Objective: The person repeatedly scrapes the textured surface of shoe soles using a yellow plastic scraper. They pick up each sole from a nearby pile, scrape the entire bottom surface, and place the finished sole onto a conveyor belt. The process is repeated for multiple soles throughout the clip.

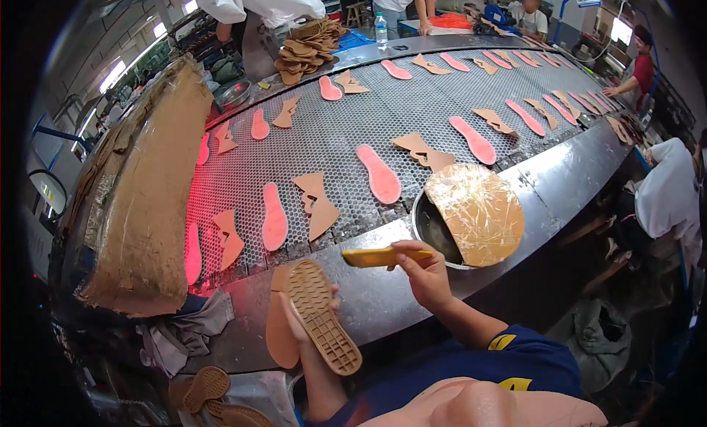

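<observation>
Left hand: wrapped round a tan shoe sole, tread facing up, held around half six in the view. Toe and heel run roughly 11 to 5 o'clock, a bit slanted.
Flat tan piece: just off the sole's 9 o'clock side; honestly can't tell if that hand has it too or it's on the ledge.
Right hand: fingers pinched on a yellow-handled brush, dark bristles pointing to 9 o'clock. The sole sits at its 8 o'clock, with the bristles clear of it.
Metal pot: at 1 o'clock from the right hand, half covered by a round, tape-wrapped lid. Can't make out what's inside.
Mesh belt: two rows of pink insoles and tan cutouts, reddish glow over the 9 o'clock end.
Sole pile: between 11 and 12, beyond the belt.
Loose soles: down at 7.
Co-worker in red: over at 2, beside the belt.
</observation>
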### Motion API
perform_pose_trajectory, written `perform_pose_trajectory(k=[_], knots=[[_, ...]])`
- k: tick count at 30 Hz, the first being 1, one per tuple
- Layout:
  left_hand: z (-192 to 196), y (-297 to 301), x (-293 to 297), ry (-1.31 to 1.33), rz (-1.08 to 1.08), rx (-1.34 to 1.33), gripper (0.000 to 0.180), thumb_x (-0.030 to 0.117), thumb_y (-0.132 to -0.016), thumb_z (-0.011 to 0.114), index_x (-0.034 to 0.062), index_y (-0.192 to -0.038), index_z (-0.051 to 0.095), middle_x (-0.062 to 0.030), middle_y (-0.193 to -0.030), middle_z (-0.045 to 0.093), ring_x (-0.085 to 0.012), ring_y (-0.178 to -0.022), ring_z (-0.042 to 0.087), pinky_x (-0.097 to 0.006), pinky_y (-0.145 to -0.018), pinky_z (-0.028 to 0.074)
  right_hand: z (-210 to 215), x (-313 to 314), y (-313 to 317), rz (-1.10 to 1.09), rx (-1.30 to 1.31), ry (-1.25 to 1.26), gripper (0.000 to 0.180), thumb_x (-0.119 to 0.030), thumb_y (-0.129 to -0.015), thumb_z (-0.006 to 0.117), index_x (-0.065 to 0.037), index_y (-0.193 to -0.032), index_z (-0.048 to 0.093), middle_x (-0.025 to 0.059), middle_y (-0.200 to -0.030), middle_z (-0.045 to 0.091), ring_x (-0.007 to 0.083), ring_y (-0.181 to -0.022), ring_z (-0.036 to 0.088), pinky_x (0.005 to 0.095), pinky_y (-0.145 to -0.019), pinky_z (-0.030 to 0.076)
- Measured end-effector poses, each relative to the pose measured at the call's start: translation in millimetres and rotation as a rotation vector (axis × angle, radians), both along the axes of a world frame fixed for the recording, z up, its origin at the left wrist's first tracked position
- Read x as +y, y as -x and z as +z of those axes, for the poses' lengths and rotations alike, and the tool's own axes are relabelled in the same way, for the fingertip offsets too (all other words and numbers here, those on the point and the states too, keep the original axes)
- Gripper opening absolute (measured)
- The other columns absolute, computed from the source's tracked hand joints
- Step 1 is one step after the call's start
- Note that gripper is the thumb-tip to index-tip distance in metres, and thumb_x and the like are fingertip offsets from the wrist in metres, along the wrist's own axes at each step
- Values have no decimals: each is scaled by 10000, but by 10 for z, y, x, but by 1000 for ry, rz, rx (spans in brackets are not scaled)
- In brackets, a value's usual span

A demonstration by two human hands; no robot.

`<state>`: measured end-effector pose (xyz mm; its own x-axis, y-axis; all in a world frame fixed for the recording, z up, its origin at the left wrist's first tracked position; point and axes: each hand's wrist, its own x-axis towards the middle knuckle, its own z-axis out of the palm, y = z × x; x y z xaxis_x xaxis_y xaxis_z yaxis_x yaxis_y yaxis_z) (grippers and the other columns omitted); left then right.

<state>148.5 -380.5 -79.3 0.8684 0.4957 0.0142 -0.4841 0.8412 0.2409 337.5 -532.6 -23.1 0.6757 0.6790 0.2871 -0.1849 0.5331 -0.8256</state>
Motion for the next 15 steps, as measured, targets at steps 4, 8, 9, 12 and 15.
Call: perform_pose_trajectory(k=[4, 8, 9, 12, 15], knots=[[-63, -196, -86, -21, -109, 70, 846, 735, -912, 237, 65, -1402, 403, -296, -1080, 600, -342, -717, 654, -388, -565, 592, 8, 82, 52, -101, -664, 103, 206, -1, -887, 630, -28, -1090, 657, 95, -959, 677, 190, -865, 637, 302, -754, 512], [-125, -287, -227, -30, -136, 39, 824, 714, -922, 245, 58, -1384, 429, -258, -1085, 622, -316, -773, 684, -367, -561, 590, -11, 169, 132, -151, -1113, 229, 312, 54, -759, 673, -49, -1053, 666, 91, -885, 667, 256, -812, 629, 341, -708, 510], [-102, -280, -253, -56, -111, 70, 816, 713, -919, 254, 69, -1390, 429, -239, -1089, 626, -282, -763, 685, -357, -559, 587, -63, 182, 151, -129, -1077, 253, 333, 68, -732, 671, -58, -1040, 670, 82, -852, 663, 264, -772, 619, 357, -685, 505], [-95, -312, -252, -109, -73, 198, 848, 731, -907, 258, 40, -1359, 452, -202, -1051, 644, -257, -724, 677, -335, -525, 564, -113, 187, 160, -179, -1084, 302, 320, 63, -734, 677, -61, -1029, 670, 70, -803, 656, 263, -733, 609, 353, -658, 492], [-45, -264, -260, 8, -57, 233, 770, 680, -942, 262, 26, -1237, 541, -169, -937, 669, -240, -645, 658, -323, -505, 548, -47, 106, 346, 95, -895, 320, 266, 62, -728, 689, -59, -964, 704, 66, -800, 679, 238, -717, 611, 336, -656, 481]])
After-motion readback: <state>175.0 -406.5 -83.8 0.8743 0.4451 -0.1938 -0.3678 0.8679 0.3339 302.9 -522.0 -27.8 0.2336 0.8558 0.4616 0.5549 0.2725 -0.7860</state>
